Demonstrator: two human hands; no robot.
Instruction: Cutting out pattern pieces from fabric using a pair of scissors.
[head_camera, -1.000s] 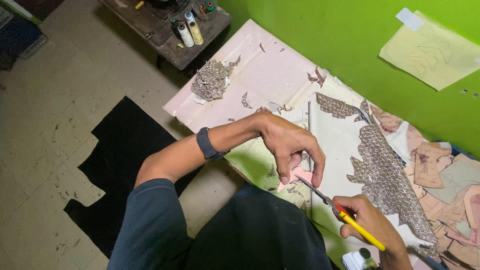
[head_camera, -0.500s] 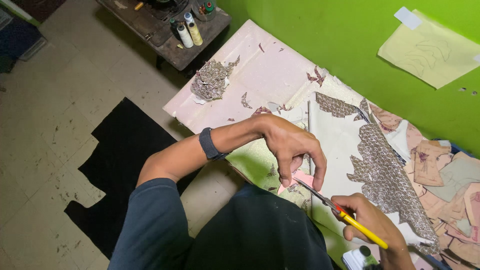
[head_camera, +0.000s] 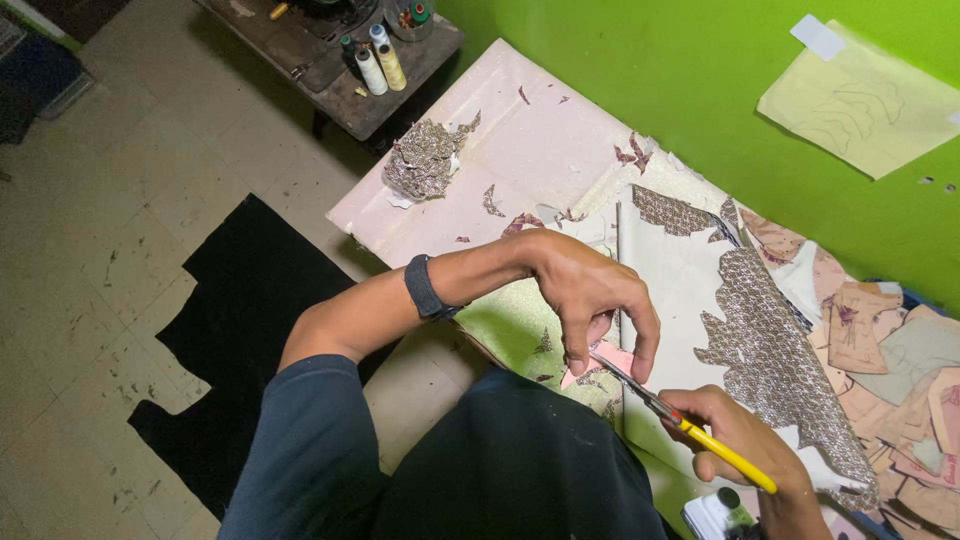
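My left hand (head_camera: 592, 300) arches over a small pink template piece (head_camera: 606, 364) and presses it with fingertips onto a pale sheet of patterned material (head_camera: 690, 290) on the worktable (head_camera: 520, 150). My right hand (head_camera: 745, 452) grips a yellow-handled utility knife (head_camera: 700, 435), its blade reaching up-left to the pink piece's edge under my left fingers. A dark wristband (head_camera: 428, 288) sits on my left wrist. A glittery snakeskin-patterned strip (head_camera: 770, 350) lies just right of both hands.
A heap of patterned offcuts (head_camera: 425, 160) lies at the table's far left. Stacked pink and tan cut pieces (head_camera: 890, 350) fill the right side. Thread spools (head_camera: 378, 66) stand on a dark bench beyond. A black mat (head_camera: 235, 330) covers the floor; a paper pattern (head_camera: 865, 100) is taped to the green wall.
My left hand stays arched on the pink piece, its fingers shifting slightly. My right hand and the knife hold almost the same place.
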